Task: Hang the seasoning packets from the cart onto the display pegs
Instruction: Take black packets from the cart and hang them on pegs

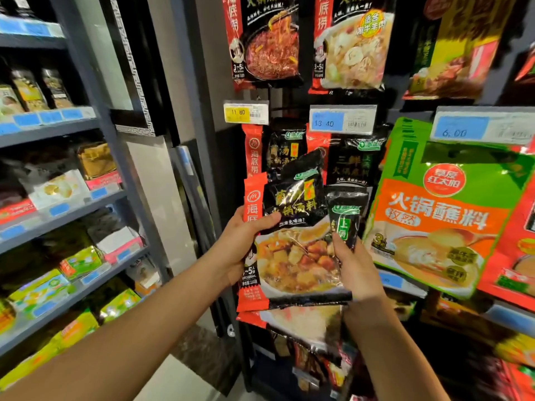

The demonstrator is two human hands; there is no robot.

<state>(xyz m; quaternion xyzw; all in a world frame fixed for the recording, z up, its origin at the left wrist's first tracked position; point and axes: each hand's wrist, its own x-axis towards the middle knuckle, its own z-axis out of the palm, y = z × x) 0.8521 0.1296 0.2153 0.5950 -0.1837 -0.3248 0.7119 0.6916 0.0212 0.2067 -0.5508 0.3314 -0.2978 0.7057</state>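
Gripping seasoning packet (292,250): left hand (246,241), right hand (357,273).

I read, yellow price tag (236,112): 11 80 | blue price tag (325,123): 13 40 | blue shelf tag (460,131): 6.00 | green-orange packet (434,227) showed 火锅蘸料, 孜然 | red-edged packet (295,261) in my left grip (240,244) showed 海底 | small packet (346,218) in my right grip (357,273) showed 上
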